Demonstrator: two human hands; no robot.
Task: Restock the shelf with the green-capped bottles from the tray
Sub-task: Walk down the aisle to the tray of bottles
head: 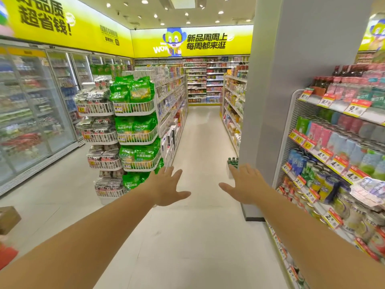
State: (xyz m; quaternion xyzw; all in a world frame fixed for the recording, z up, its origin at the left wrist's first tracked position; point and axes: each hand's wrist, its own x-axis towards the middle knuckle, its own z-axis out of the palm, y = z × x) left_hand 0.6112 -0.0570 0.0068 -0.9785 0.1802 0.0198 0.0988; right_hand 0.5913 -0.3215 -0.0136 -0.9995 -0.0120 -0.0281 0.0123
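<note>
At twelve o'clock a banner (208, 41) is glowing bright yellow with black lettering, and at ten o'clock bags (135, 90) are showing green in white wire baskets (133, 108). Toward three o'clock price tags (357, 107) are showing red and yellow, a pillar (291, 101) is standing plain grey, and bottles (233, 161) are wearing green caps.

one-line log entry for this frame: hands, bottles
phase: pre-pick | left hand: open, empty | right hand: open, empty | green-capped bottles: ahead, low beside grey pillar, untouched
</note>
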